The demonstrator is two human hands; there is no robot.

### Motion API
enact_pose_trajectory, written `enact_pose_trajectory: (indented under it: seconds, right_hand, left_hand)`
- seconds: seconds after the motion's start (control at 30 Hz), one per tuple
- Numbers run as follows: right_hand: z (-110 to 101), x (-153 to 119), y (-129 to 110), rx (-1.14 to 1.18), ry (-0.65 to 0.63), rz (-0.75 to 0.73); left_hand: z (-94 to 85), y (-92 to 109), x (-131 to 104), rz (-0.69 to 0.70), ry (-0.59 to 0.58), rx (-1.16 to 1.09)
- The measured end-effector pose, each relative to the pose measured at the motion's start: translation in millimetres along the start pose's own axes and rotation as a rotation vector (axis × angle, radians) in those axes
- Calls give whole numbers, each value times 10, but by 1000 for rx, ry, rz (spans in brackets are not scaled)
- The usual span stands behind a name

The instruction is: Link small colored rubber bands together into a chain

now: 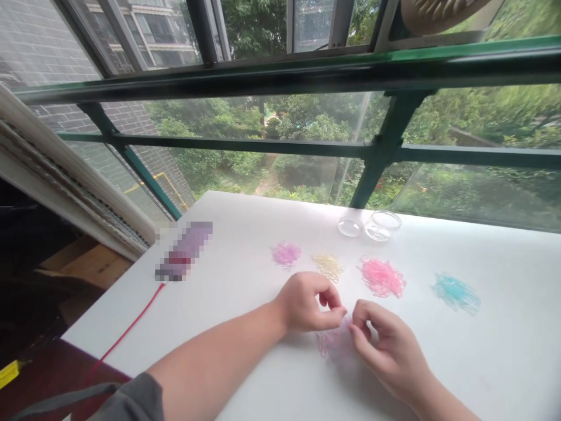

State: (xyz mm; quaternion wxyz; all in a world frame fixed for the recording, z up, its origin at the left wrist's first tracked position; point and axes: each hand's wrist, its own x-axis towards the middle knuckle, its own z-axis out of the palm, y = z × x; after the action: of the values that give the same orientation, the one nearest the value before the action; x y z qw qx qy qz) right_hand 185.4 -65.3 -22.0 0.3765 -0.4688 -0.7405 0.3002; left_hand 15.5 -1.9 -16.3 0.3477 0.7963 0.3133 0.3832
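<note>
My left hand (309, 301) reaches in over the white table, its thumb and forefinger pinched together. My right hand (392, 351) mirrors it, fingertips closed and almost touching the left ones. Whatever lies in the two pinches is too small to make out. Under them is a mixed pile of pale pink and purple thin loops (328, 344), partly hidden by my hands. Beyond lie separate piles of similar thin loops: purple (286, 255), yellow (328, 266), pink (382, 277) and, at the right, turquoise (456, 293).
Small clear round containers (377, 227) stand at the table's back edge, near the green railing (280, 82). On the left, a pixelated purple object (186, 251) has a red cable (131, 323) running off the table (236, 234). A cardboard box (90, 260) sits below at the left.
</note>
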Motion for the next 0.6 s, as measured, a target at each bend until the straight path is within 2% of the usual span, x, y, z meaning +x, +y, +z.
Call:
enact_pose_trajectory:
  seconds: [0.2,0.4,0.6]
  right_hand:
    - [-5,-9,72,-92,44,69]
    - [-93,12,122,-218,-40,-179]
    - [-268,82,231,-370,-15,-277]
  left_hand:
    - [66,-67,-2,36,-19,-22]
    - [88,-44,5,-75,105,31]
    - [128,-23,-37,-88,79,-21]
